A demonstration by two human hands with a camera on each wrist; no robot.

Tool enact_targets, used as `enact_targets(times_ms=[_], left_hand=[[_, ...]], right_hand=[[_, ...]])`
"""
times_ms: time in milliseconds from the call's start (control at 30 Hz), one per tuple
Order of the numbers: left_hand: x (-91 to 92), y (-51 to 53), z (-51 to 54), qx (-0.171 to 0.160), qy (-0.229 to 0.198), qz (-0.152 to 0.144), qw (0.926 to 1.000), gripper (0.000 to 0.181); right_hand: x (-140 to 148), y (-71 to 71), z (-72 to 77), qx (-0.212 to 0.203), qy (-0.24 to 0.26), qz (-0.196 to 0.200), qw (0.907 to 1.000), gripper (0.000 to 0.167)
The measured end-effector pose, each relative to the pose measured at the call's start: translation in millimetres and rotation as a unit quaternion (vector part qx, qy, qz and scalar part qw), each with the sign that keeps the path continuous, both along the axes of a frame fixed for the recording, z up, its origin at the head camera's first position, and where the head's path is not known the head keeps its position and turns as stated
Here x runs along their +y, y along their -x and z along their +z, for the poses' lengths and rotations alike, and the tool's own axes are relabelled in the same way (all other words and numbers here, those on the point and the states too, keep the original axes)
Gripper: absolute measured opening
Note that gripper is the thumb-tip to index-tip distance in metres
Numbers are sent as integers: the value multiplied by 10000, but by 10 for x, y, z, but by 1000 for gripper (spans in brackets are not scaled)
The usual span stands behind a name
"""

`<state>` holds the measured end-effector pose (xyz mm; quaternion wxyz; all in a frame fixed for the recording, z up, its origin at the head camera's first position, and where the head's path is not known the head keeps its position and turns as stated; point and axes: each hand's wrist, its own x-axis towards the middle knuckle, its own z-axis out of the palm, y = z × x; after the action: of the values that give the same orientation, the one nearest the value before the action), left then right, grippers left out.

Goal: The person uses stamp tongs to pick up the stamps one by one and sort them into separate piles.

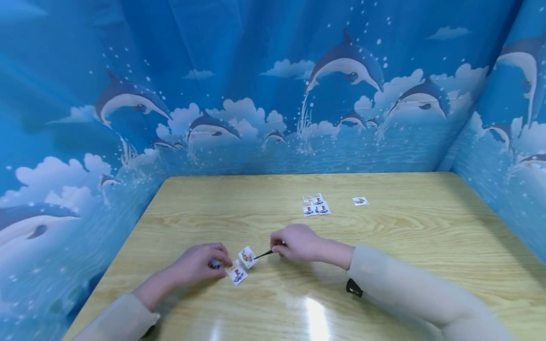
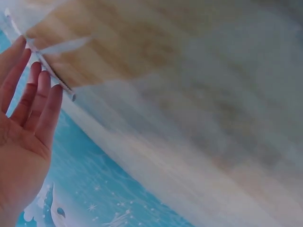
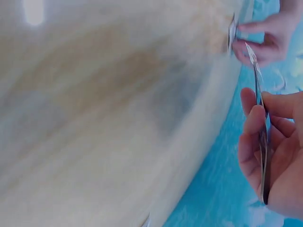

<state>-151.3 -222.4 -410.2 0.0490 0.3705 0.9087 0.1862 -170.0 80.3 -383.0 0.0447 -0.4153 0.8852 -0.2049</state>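
My right hand grips a pair of tweezers between thumb and fingers. Its dark tip reaches a small white card with a coloured cartoon figure; whether the tips pinch the card cannot be made out. Just below and left lies a second printed card. The fingertips of my left hand rest at this card's left edge, fingers loosely bent. Through the gap between thumb and index shows another dark printed piece. In the left wrist view, extended fingers touch a thin edge-on strip.
A cluster of several similar cards lies towards the back of the wooden table. One single card sits to its right. Behind the table hangs a blue dolphin-print curtain, which also runs along both sides.
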Motion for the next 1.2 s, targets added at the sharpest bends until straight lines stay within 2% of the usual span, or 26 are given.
enact_targets(times_ms=[100, 267, 400, 500, 600, 733, 867, 967, 1200], left_hand=[[4, 33, 32, -163, 4, -84, 9998, 18], [44, 63, 95, -451, -100, 118, 9989, 19], [122, 70, 126, -253, -300, 174, 9991, 19], [239, 103, 129, -86, -384, 53, 9992, 17], [397, 144, 121, -105, -426, -170, 9989, 17], [598, 183, 92, -72, -249, -597, 9979, 17], [732, 217, 39, 78, -40, -894, 9960, 17], [800, 249, 8, 73, 13, -873, 9962, 19], [880, 301, -6, -162, 36, -628, 9979, 17]], right_hand=[[140, 58, 59, -28, 13, -11, 10000, 9], [358, 147, 93, -8, -22, -48, 10000, 10], [501, 201, 47, 30, -73, -61, 10000, 10], [583, 237, 2, -16, -147, -78, 9999, 11], [624, 269, -34, -46, -213, -31, 9998, 12], [617, 296, -68, -85, -272, 85, 9996, 12], [577, 305, -98, -197, -309, 187, 9992, 10], [556, 303, -115, -246, -373, 198, 9988, 9], [511, 325, -128, -320, -490, 176, 9981, 9]])
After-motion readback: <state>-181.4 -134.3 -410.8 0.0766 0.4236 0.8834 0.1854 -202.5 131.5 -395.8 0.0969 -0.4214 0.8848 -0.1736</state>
